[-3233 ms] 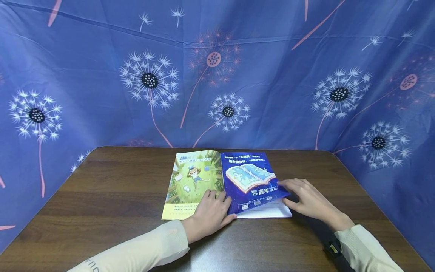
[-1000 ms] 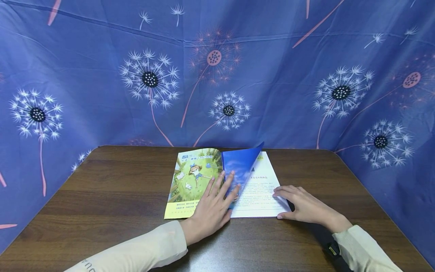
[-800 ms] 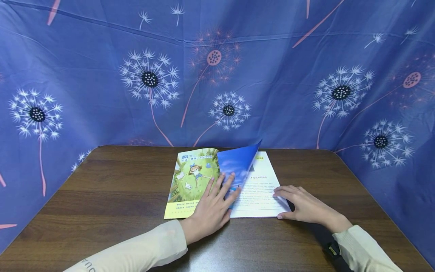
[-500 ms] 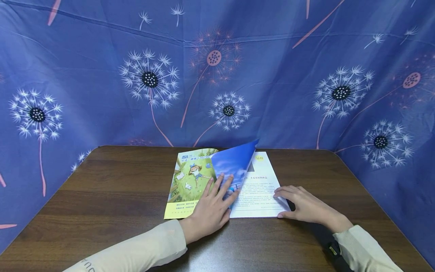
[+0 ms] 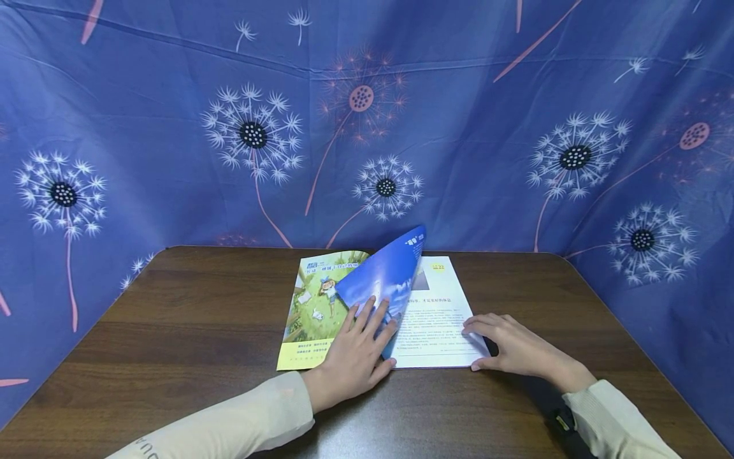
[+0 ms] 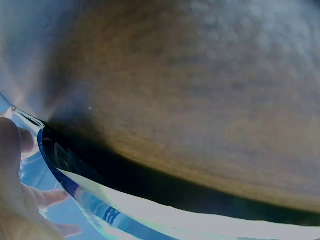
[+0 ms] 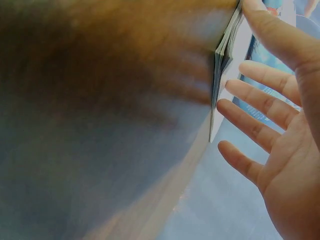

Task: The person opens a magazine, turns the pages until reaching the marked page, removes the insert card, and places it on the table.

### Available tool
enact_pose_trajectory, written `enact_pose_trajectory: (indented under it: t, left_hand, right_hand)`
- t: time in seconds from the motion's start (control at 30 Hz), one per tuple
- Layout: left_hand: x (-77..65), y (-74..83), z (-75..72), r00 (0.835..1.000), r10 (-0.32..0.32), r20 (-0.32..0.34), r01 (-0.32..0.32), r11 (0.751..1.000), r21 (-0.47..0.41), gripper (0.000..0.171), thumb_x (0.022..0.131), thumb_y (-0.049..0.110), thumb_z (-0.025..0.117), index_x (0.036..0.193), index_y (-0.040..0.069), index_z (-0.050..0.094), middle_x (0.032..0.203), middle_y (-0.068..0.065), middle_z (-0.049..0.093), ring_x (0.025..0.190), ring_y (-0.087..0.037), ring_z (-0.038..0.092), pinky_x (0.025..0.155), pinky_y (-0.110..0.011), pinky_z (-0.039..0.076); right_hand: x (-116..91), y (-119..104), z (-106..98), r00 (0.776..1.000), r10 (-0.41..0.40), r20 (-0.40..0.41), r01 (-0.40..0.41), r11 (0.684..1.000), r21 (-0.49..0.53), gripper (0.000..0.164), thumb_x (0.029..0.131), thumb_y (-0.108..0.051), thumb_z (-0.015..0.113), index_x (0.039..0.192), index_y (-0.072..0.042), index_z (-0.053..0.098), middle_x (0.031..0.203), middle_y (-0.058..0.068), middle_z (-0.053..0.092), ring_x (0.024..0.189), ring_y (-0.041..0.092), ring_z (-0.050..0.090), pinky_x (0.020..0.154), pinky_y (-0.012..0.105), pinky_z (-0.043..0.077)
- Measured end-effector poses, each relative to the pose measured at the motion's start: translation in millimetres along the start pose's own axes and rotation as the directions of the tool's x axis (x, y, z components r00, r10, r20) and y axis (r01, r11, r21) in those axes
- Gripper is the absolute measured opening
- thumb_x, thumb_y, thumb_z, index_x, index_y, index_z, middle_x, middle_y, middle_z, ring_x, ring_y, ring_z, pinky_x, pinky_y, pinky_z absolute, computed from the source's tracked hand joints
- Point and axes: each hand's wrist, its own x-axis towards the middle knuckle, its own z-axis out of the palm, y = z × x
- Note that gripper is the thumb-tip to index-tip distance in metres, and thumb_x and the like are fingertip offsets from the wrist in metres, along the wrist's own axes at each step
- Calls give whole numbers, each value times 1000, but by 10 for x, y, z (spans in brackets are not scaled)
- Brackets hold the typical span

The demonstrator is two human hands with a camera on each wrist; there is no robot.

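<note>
An open magazine (image 5: 434, 319) lies on the brown table. Its left side is a green and yellow illustrated page (image 5: 312, 325); its right side is white with printed text. Between them a glossy blue page (image 5: 375, 274) stands raised and bent over to the left. My left hand (image 5: 352, 357) lies with spread, straight fingers against the lower part of this blue page, covering some of it. At the magazine's lower right corner is my right hand (image 5: 522, 347), fingertips at the right edge and thumb by the corner. In the right wrist view its fingers (image 7: 260, 100) extend loosely beside the page stack.
The wooden table (image 5: 201, 306) extends around the magazine on both sides. Behind it hangs a blue cloth (image 5: 459, 159) with a dandelion pattern, reaching round at both sides. A small black device (image 5: 563, 421) sits at the right sleeve.
The blue page, earlier lying over the right side with my right hand at its corner, has lifted and swung left under my left hand, uncovering the white text page. My right hand has barely moved lately.
</note>
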Motion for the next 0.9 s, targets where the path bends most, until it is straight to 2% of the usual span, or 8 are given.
enact_pose_trajectory:
  t: [0.27,0.47,0.67,0.9]
  left_hand:
    - [-9,23,21,999,6,-35,-5,999,33,65,87,56,44,135,12,41,147,-16,29,134,-33,30,107,-48,26]
    - [-4,32,24,1000,0,-25,1,998,65,64,87,53,45,135,11,40,145,-15,33,131,-32,36,106,-47,28]
    - [4,31,21,1000,-10,-24,11,1000,25,61,86,50,48,135,15,39,145,-15,32,130,-33,35,105,-47,30]
    - [15,19,34,999,2,-46,-3,1000,-18,54,84,45,52,131,20,44,148,-16,27,132,-36,31,104,-49,30]
  right_hand:
    - [-9,5,-9,1000,-22,-22,22,1000,-3,48,69,-42,75,107,-13,64,112,4,63,104,26,58,83,49,44]
    - [-22,22,6,999,-25,-47,24,1000,-20,45,70,-42,74,105,-15,65,109,3,64,102,24,59,83,48,45]
    - [-29,32,7,997,-36,-65,35,999,-22,44,71,-43,73,104,-15,66,108,2,64,101,23,59,83,48,45]
    - [-30,38,-10,998,-12,-54,11,1000,-13,39,69,-30,76,103,-15,66,109,2,64,103,23,58,85,48,44]
